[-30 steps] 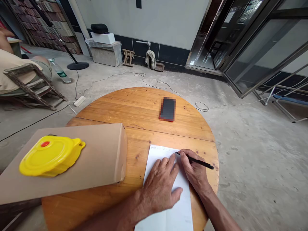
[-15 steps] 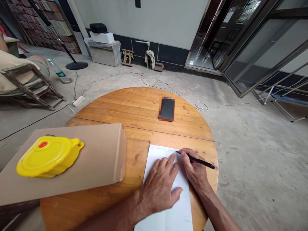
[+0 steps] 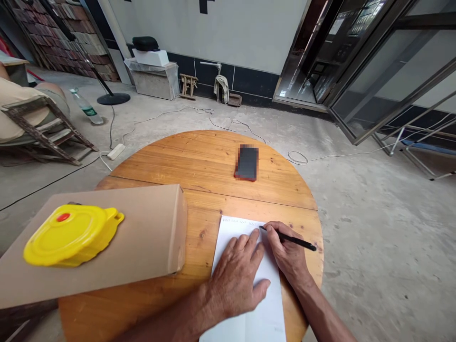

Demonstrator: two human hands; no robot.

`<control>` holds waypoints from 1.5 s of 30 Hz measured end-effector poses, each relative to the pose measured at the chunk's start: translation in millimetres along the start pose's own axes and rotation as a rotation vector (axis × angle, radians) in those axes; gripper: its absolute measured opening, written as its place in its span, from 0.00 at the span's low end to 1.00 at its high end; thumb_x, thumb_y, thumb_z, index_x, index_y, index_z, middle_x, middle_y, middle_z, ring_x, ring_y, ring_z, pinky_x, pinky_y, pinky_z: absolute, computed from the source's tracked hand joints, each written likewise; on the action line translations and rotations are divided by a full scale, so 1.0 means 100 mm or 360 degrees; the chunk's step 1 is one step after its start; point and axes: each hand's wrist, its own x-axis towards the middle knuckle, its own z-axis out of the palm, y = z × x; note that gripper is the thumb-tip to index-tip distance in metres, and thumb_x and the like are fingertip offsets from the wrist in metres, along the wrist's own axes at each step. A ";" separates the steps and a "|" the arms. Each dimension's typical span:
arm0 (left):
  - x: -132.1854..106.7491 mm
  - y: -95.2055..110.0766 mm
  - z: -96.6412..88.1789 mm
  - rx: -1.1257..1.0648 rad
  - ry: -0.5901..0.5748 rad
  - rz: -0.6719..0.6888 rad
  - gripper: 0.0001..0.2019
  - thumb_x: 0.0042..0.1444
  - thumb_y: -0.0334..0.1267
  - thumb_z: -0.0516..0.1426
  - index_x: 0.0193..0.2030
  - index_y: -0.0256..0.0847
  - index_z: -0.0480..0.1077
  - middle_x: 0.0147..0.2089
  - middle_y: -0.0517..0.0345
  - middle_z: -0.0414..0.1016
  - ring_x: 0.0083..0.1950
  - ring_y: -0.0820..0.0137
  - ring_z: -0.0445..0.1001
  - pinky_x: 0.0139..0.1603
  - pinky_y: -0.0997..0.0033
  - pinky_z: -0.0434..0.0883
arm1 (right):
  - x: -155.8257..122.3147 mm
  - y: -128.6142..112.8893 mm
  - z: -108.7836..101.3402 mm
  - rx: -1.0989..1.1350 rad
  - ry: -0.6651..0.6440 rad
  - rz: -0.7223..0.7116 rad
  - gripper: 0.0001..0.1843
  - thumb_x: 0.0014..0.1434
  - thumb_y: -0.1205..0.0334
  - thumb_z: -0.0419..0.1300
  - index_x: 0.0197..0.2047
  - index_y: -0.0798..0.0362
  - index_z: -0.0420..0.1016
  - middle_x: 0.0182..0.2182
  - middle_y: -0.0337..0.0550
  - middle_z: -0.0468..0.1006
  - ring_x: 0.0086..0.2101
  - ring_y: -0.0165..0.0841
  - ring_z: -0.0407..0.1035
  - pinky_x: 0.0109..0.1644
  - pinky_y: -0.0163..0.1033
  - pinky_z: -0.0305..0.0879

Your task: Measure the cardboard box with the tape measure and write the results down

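A sheet of white paper (image 3: 265, 304) lies on the round wooden table (image 3: 203, 156), with a row of small handwriting along its top edge. My left hand (image 3: 240, 273) rests flat on the sheet, fingers spread. In my right hand (image 3: 288, 249) is a black pen (image 3: 297, 241), pinched between thumb and fingers. Its tip is at the paper's upper right, by the end of the written row. The writing is too small to read.
A cardboard box (image 3: 142, 237) with a yellow lidded container (image 3: 73, 235) on it covers the table's left side. A dark, pixelated rectangular object (image 3: 247, 163) lies farther back. Cables (image 3: 171, 111) cross the floor; a person (image 3: 21, 104) sits at the far left.
The pen's rear end has dipped slightly and shifted a little left as my right hand makes a small movement. My left hand stays on the paper.
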 end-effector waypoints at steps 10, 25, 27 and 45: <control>0.01 0.00 0.00 0.0001 -0.0004 -0.0004 0.29 0.55 0.47 0.59 0.61 0.39 0.62 0.71 0.45 0.54 0.60 0.54 0.61 0.62 0.51 0.60 | 0.01 0.02 0.01 0.0032 0.0025 -0.0004 0.12 0.64 0.57 0.55 0.34 0.51 0.77 0.31 0.43 0.82 0.33 0.36 0.75 0.35 0.38 0.71; 0.03 -0.02 -0.01 -0.0032 -0.0011 -0.0011 0.29 0.55 0.47 0.59 0.62 0.39 0.62 0.71 0.47 0.54 0.59 0.54 0.61 0.60 0.49 0.61 | -0.02 0.04 0.00 0.0030 0.0099 0.0020 0.12 0.64 0.56 0.55 0.34 0.51 0.76 0.27 0.41 0.80 0.29 0.35 0.72 0.31 0.37 0.68; 0.03 -0.01 -0.01 -0.0029 -0.0012 -0.0016 0.29 0.55 0.46 0.59 0.62 0.39 0.62 0.71 0.47 0.54 0.59 0.54 0.61 0.61 0.49 0.61 | -0.02 0.04 0.00 0.0048 0.0100 0.0046 0.13 0.64 0.56 0.55 0.33 0.51 0.76 0.27 0.41 0.79 0.28 0.35 0.72 0.31 0.37 0.68; 0.01 -0.01 0.00 -0.0036 -0.0011 -0.0020 0.29 0.55 0.47 0.59 0.61 0.39 0.62 0.71 0.47 0.53 0.60 0.54 0.61 0.62 0.50 0.60 | 0.00 0.01 0.02 0.0056 0.0062 0.0087 0.12 0.63 0.56 0.55 0.33 0.51 0.77 0.29 0.42 0.80 0.31 0.36 0.73 0.33 0.38 0.69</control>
